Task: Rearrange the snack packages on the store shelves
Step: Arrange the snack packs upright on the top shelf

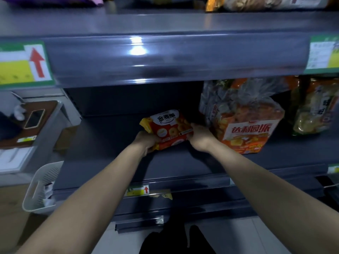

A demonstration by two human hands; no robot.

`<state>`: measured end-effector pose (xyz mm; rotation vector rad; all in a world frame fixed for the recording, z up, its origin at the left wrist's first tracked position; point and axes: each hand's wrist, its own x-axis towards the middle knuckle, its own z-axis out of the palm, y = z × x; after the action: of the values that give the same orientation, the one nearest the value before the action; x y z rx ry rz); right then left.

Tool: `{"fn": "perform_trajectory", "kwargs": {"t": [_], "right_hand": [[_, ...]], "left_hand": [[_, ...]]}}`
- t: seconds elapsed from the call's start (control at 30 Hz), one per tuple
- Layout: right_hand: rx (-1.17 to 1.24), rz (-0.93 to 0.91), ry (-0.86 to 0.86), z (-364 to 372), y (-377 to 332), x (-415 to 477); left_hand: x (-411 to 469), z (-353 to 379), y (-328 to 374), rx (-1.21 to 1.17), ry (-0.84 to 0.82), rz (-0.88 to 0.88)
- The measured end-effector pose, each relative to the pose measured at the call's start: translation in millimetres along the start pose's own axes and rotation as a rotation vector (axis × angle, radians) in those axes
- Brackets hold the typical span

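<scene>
I judge that I am in the placing step: I hold 1 red snack package (167, 128) between my 2 hands over the dark shelf (113, 143), and it is not yet set down squarely. My left hand (147, 141) curls round the package's near left corner, with its fingers mostly hidden underneath. My right hand (200, 137) grips the right edge, fingers wrapped over it. The package lies just ahead of both hands and spans the gap between them, tilted so its printed face looks up at me and its far end rides higher. I cannot tell whether its lower edge touches the shelf. Just to the right of my right hand, very near it, stands a large orange bag (244, 132), and further right a yellowish bag (311, 114). The next move, I think, calls for lowering the package level beside the orange bag, squaring its front, and loosening both grips without nudging that neighbour.
</scene>
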<state>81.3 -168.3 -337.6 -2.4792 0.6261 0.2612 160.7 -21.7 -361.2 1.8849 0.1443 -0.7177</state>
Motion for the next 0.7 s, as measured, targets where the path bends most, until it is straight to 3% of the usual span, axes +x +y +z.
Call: {"fn": "perform_trajectory", "kwargs": {"t": [0.23,0.4,0.7], "right_hand": [[0.440,0.066,-0.089,21,-15,-19],[0.534,0.103,-0.060,27,-15,-48],[0.700,0.003,-0.099,15,-5,-139]], "left_hand": [[-28,-25,-22,0.087,0.089,-0.017],[-60,-30,-38,0.111,0.143,0.020],[-171,-23,-56,0.100,0.273,0.164]]}}
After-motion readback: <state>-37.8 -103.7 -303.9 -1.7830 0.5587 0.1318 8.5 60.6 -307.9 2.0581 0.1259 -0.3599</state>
